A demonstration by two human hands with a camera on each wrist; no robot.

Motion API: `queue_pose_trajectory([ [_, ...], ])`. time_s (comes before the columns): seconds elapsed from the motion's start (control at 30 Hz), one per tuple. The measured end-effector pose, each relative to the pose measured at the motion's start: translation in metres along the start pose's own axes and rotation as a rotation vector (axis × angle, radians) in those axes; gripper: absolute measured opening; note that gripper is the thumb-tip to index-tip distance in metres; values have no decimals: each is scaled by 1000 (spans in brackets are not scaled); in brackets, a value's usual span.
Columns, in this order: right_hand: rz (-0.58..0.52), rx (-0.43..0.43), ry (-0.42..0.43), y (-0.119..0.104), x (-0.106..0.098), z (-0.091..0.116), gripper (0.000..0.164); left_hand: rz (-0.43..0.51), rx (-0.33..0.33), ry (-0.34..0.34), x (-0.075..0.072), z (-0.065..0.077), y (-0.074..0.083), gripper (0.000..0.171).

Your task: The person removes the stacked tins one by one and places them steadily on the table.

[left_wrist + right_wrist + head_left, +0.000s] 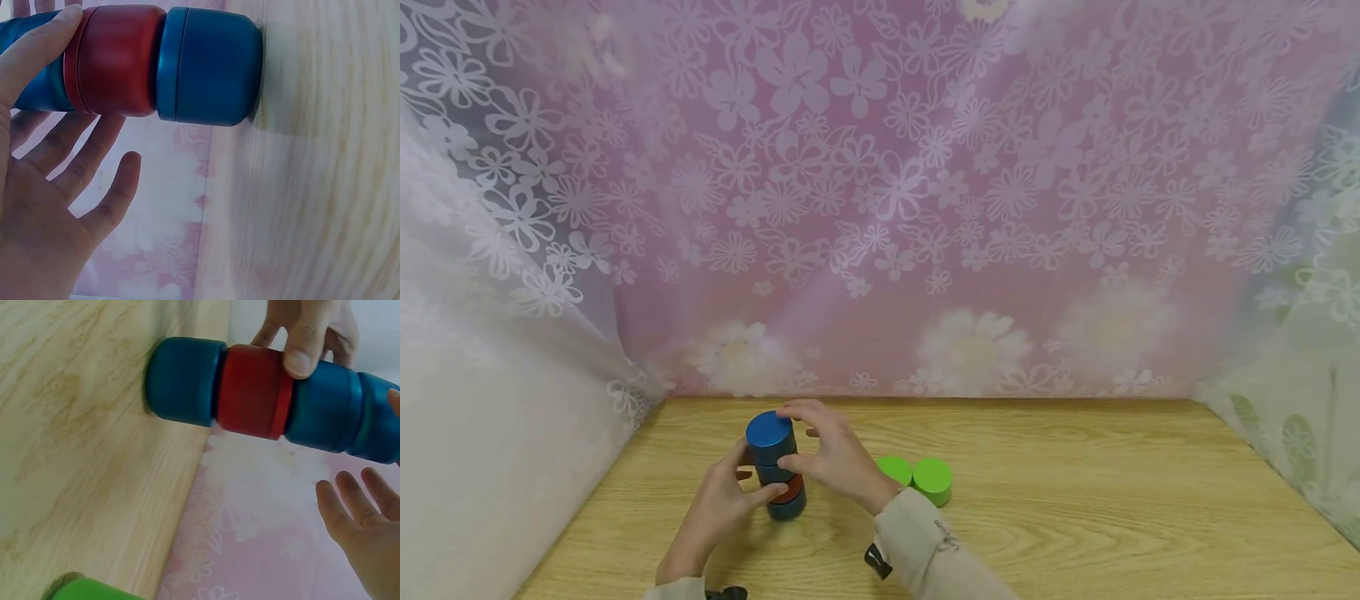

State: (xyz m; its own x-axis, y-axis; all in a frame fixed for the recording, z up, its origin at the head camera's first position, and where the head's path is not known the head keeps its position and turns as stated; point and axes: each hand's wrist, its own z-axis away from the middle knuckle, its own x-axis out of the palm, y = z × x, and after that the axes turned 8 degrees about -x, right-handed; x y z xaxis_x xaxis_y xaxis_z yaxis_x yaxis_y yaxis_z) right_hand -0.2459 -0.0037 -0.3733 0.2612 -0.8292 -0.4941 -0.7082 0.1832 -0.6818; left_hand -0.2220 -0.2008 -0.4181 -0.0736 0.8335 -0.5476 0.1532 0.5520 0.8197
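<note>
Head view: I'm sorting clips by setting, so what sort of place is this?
Probably a screened tabletop workspace: floral sheeting hangs behind and along both sides of a wooden table, where a canister stack stands.

From a pale beige fabric sleeve [676, 590], the bare left hand [718, 500] points to one o'clock in the head view, thumb [40, 47] and fingers [74, 150] curled in a grip, its little finger [115, 203] free. The bare right hand [838, 458], in a matching sleeve [932, 550], angles toward ten o'clock, thumb [802, 463] and forefinger [808, 409] pinching, the other fingers [359, 497] apart.
</note>
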Motion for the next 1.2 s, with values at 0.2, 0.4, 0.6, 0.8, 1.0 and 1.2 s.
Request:
queue_pose_trajectory([
  [0.2,-13,-16,11,3,4,-1,51,3,3,-3,-1,1,1,71],
  [0.4,-16,-49,10,3,7,-2,49,10,1,-6,-1,2,2,70],
  [0.6,-1,-57,9,2,9,-4,46,16,-1,-11,-1,2,2,70],
  [0.8,-1,-61,27,1,10,-3,39,9,12,4,0,2,2,69],
  [1.0,-41,-62,51,-2,8,-3,38,17,4,1,0,2,2,71],
  [1.2,-55,-43,61,-2,5,-1,39,12,2,1,0,1,1,71],
])
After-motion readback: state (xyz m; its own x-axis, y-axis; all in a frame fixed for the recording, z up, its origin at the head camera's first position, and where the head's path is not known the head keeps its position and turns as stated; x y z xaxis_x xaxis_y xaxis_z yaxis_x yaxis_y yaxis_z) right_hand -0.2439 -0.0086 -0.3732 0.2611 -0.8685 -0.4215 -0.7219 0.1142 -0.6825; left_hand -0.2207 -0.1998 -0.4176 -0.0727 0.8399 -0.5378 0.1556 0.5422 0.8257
